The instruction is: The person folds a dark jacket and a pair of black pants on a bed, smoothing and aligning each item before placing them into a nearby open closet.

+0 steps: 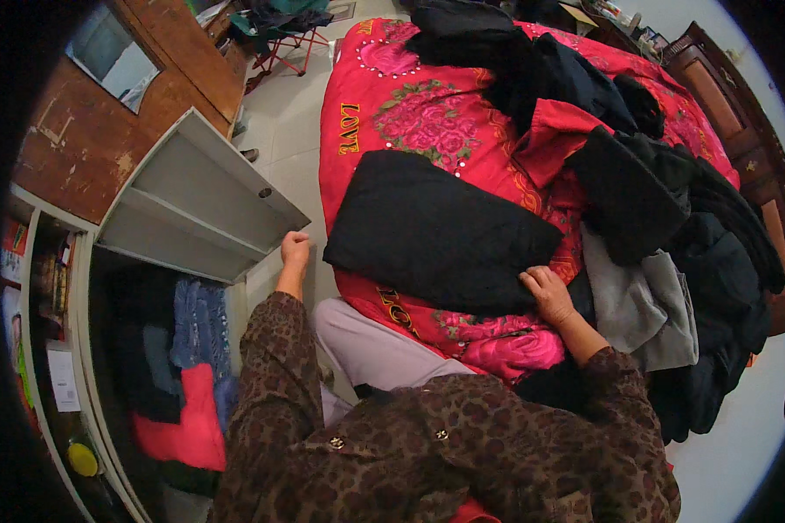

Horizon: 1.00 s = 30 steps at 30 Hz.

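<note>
A black folded garment [432, 229], perhaps trousers, lies flat across the near side of the bed. My right hand [549, 297] touches its lower right edge, the fingertips over the cloth; whether they pinch it is unclear. Off the bed's left side, my left hand [294, 252] is curled into a loose fist beside the free edge of a grey cabinet door [203, 183]. No cloth shows in that hand. Beneath the garment spreads a red floral bedcover [340, 196] with printed lettering.
Dark clothes [713, 274] are heaped on the bed's right, with a grey cloth [647, 314] among them. More black clothing [471, 39] lies farther back. The open cabinet [114, 366] at left holds jeans [199, 327] and a pink-red garment [196, 425]. A folding chair [288, 39] stands beyond.
</note>
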Each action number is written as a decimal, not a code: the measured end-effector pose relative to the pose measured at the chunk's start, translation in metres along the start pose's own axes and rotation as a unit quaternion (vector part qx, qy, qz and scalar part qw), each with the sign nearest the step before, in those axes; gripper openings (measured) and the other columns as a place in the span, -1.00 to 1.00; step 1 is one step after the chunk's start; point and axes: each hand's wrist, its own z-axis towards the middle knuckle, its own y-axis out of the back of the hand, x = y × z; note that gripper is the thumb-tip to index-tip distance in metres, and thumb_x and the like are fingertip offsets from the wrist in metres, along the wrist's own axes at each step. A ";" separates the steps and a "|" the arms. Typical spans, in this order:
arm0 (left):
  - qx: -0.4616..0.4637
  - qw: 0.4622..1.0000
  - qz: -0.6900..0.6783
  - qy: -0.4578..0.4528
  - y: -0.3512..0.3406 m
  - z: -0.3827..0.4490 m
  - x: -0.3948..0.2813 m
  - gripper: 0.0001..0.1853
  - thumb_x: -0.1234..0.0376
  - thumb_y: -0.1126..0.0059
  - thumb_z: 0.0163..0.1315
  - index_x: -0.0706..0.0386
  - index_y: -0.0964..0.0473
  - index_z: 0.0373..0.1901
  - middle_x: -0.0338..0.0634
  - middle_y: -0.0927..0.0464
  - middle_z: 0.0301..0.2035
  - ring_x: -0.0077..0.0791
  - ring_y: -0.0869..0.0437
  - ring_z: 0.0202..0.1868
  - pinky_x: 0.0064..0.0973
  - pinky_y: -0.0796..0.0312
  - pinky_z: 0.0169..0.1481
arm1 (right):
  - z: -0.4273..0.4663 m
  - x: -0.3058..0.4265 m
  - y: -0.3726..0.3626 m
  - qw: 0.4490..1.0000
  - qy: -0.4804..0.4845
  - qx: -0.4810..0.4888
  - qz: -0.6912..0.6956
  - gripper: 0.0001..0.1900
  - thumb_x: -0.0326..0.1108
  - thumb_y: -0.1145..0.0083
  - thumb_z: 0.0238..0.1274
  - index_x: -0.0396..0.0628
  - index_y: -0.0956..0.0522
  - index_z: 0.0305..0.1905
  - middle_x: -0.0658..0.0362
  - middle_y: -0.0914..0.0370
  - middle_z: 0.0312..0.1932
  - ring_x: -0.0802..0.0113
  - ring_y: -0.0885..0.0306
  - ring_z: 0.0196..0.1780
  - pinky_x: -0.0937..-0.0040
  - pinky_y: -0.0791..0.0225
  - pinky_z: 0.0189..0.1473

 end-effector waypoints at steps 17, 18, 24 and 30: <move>0.055 0.865 0.298 -0.401 -0.167 -0.089 -0.148 -0.34 -0.01 -0.09 0.46 -0.06 -0.30 0.54 -0.11 -0.19 0.55 -0.03 -0.09 0.60 0.11 0.09 0.63 | 0.207 0.092 -0.104 0.972 -0.199 -0.122 -0.018 -0.32 0.04 -0.17 0.34 -0.16 -0.42 0.42 0.01 -0.33 0.52 0.08 -0.19 0.60 -0.14 0.06 0.59; 0.065 0.867 0.302 -0.391 -0.162 -0.086 -0.145 -0.34 -0.01 -0.07 0.48 -0.07 -0.27 0.56 -0.12 -0.17 0.56 -0.05 -0.07 0.61 0.09 0.12 0.63 | 0.196 0.084 -0.096 0.972 -0.210 -0.105 -0.030 -0.26 0.11 -0.21 0.33 -0.18 -0.40 0.43 0.00 -0.32 0.52 0.06 -0.13 0.63 -0.15 0.08 0.60; 0.024 0.881 0.302 -0.363 -0.150 -0.076 -0.142 -0.30 -0.07 -0.07 0.46 -0.07 -0.26 0.56 -0.11 -0.14 0.57 -0.07 -0.04 0.62 0.10 0.16 0.64 | 0.123 0.047 -0.048 0.939 -0.307 -0.089 -0.128 -0.25 0.08 -0.22 0.35 -0.13 -0.36 0.49 0.03 -0.23 0.59 0.04 -0.05 0.66 -0.15 0.06 0.59; -0.073 0.906 0.329 -0.257 -0.143 -0.056 -0.133 -0.18 -0.16 -0.04 0.45 -0.03 -0.12 0.62 -0.06 -0.07 0.59 -0.02 -0.05 0.61 0.12 0.15 0.64 | 0.064 0.022 -0.051 0.804 -0.566 -0.179 0.039 0.09 0.25 -0.41 0.11 -0.24 -0.17 0.56 -0.28 -0.22 0.54 -0.21 -0.24 0.54 0.06 -0.13 0.54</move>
